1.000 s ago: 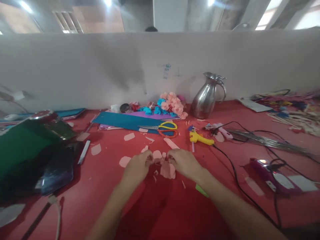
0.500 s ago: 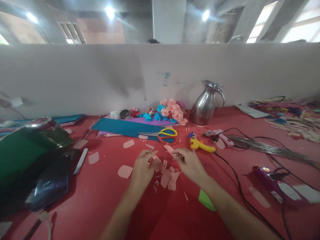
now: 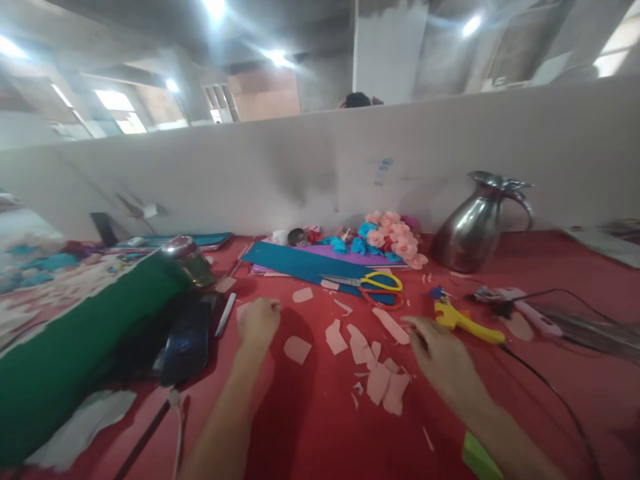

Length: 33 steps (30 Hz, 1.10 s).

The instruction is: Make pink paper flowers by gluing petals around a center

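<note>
My left hand (image 3: 258,323) reaches left across the red table (image 3: 310,427), with its fingers curled down onto the edge of a pink paper piece (image 3: 243,309). My right hand (image 3: 441,353) hovers to the right of a scatter of pink paper cut-outs (image 3: 380,383), and its fingertips are close to a pink strip (image 3: 391,326). Motion blurs its fingers. Another pink piece (image 3: 297,349) lies between my hands. Just beyond my right hand lies a yellow glue gun (image 3: 467,322).
Yellow-and-red scissors (image 3: 373,285) rest on blue and purple sheets (image 3: 295,261), in front of paper flowers (image 3: 390,233) by the partition. A steel jug (image 3: 473,227) stands at the right. A green roll (image 3: 75,333) and a dark phone (image 3: 187,341) lie at the left. Cables (image 3: 550,393) trail at the right.
My view has swung left and up. My left hand has left the cut-out pile and moved left to another pink piece. My right hand has drawn away to the right.
</note>
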### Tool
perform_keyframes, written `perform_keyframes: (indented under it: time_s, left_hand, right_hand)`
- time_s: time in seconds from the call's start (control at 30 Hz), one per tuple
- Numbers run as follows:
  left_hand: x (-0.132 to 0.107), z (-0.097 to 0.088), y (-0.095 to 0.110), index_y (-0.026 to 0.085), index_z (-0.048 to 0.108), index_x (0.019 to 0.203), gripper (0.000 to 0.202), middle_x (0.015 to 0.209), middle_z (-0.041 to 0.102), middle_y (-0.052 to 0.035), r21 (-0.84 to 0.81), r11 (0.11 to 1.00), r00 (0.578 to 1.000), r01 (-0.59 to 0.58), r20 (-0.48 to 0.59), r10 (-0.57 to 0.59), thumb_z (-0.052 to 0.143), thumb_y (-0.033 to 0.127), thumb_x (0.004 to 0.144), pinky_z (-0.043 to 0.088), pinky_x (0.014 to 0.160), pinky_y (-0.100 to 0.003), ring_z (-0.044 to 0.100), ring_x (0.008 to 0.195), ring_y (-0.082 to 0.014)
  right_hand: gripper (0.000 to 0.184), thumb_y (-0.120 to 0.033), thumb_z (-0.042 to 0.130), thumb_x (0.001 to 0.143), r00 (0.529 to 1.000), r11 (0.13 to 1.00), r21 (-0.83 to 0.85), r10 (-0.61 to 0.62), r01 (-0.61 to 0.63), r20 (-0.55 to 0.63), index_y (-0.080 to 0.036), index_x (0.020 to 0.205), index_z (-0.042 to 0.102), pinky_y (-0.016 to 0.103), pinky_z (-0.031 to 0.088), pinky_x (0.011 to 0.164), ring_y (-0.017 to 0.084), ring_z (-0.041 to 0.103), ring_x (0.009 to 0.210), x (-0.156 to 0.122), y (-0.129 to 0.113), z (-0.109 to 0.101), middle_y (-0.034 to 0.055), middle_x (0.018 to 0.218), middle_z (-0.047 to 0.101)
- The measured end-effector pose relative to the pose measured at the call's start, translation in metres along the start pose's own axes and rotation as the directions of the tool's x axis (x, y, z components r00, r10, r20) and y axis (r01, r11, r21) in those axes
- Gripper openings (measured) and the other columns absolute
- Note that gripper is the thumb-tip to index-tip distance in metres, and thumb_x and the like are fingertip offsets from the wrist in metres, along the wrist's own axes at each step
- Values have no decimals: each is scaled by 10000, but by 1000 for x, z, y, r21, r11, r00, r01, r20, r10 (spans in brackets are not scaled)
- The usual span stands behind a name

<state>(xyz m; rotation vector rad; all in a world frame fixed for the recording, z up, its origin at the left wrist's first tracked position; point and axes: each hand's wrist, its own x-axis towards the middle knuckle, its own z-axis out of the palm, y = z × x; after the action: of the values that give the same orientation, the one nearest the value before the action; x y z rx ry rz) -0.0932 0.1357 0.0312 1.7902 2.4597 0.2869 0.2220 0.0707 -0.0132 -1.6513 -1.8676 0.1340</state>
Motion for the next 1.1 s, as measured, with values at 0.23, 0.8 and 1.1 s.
perform_keyframes:
  time_s: [0.23,0.8,1.1]
  left_hand:
    - [7,12,-37,129,685,906,298,946,677,-160,135,990,993,37,-113,-21,409,225,844,454,796,-322,613,943,-242]
    - [72,19,-13,121,620,1131,362,1132,616,-177,25,999,987,-25,-155,29,453,183,816,414,874,-351,564,1046,-269]
    - [97,9,-7,104,693,888,244,1016,662,-173,141,989,992,-45,-111,61,531,243,770,442,790,-380,563,1018,-311]
  right_hand:
    - [306,-290,387,864,983,974,-157,-172,161,-62,-211,1094,573,433,426,894,265,541,1032,-5,6,6,91,1095,588]
    - [349,-241,302,940,893,891,-65,-448,450,40,-232,906,649,282,411,587,166,599,628,-14,-17,-3,50,782,692]
    - [244,-153,397,899,888,889,-42,-458,457,-30,-204,839,628,275,375,624,153,555,629,-11,-33,-9,35,673,639]
